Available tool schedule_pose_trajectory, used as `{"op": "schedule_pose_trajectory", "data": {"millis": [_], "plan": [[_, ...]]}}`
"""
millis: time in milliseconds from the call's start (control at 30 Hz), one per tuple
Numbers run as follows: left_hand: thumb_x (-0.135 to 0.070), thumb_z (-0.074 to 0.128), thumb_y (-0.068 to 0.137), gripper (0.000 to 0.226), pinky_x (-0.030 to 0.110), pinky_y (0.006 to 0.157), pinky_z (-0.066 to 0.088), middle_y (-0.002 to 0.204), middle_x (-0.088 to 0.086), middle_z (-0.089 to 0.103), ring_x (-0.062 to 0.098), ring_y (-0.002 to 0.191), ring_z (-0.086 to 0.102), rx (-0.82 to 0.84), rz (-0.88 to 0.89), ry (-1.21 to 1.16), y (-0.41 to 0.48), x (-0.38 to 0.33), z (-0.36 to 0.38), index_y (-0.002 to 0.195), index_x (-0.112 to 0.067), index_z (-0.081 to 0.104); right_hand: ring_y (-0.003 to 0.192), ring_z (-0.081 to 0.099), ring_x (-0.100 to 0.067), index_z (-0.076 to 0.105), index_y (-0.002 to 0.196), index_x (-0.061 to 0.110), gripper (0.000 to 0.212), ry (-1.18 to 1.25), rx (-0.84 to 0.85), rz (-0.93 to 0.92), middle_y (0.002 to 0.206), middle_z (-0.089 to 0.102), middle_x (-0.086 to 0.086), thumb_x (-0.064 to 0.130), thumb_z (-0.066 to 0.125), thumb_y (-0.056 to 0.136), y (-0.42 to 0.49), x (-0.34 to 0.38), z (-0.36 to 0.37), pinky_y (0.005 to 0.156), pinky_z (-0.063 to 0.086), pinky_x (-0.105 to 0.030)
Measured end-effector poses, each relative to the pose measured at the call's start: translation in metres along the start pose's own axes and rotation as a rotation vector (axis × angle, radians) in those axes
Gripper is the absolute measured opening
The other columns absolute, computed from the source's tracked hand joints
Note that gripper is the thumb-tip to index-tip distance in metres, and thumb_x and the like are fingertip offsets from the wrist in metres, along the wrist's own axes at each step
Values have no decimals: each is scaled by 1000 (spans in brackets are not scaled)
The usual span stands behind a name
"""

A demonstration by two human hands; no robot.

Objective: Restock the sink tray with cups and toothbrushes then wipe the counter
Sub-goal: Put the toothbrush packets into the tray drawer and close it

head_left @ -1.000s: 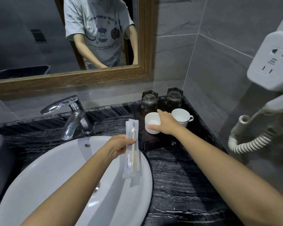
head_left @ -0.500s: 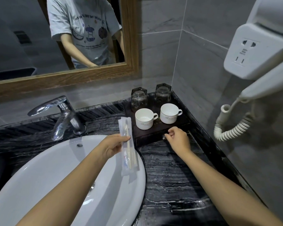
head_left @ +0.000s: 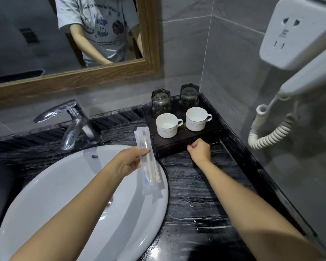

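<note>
Right hand [head_left: 199,152] moved off cup [head_left: 167,125], fist closed at tray [head_left: 184,143] front; left hand [head_left: 129,162] grip clamps toothbrushes [head_left: 149,162].

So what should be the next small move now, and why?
Probably pull the drawer open with the right hand, so the wrapped toothbrushes can go in. That hand is closed at the front of the dark tray, seemingly on a small knob, though this is hard to see. Both white cups already stand on top, and the left hand holds the packets ready.

We note a hotel-type bathroom. White basin [head_left: 68,194] with chrome tap [head_left: 73,123], framed mirror [head_left: 79,80]. Wall hairdryer [head_left: 297,59], guest cups [head_left: 167,125] on tray [head_left: 186,142]
</note>
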State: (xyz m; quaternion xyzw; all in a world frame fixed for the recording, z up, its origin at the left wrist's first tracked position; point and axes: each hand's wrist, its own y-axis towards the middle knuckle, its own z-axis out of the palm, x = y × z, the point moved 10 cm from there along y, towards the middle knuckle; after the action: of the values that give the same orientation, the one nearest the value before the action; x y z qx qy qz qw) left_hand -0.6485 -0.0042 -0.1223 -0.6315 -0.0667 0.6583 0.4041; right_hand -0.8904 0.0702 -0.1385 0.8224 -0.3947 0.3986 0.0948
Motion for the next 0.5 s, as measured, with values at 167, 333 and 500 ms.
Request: {"op": "schedule_pose_trajectory", "data": {"millis": [167,333,500], "plan": [[-3,60,85,4,18,51,56,62,0,73,9,55,69,16,-25,4,1,10,4,87,-6,61,79,53,-19,41,57,19,37,26,27,27,73,54,-2,16,65,85,2,-3,-5,70,42,-25],[-5,59,86,6,16,49,54,60,-3,72,6,53,68,30,-28,36,-1,22,11,82,-9,61,78,52,-17,42,55,19,38,41,53,32,64,48,6,14,68,83,-7,-14,-12,70,38,-22],[-5,58,87,8,15,50,54,60,-5,72,4,53,68,41,-31,47,-5,34,19,83,-11,62,79,55,-17,45,55,18,37,46,70,36,80,60,-5,16,72,80,-14,-25,-19,73,40,-23]]}}
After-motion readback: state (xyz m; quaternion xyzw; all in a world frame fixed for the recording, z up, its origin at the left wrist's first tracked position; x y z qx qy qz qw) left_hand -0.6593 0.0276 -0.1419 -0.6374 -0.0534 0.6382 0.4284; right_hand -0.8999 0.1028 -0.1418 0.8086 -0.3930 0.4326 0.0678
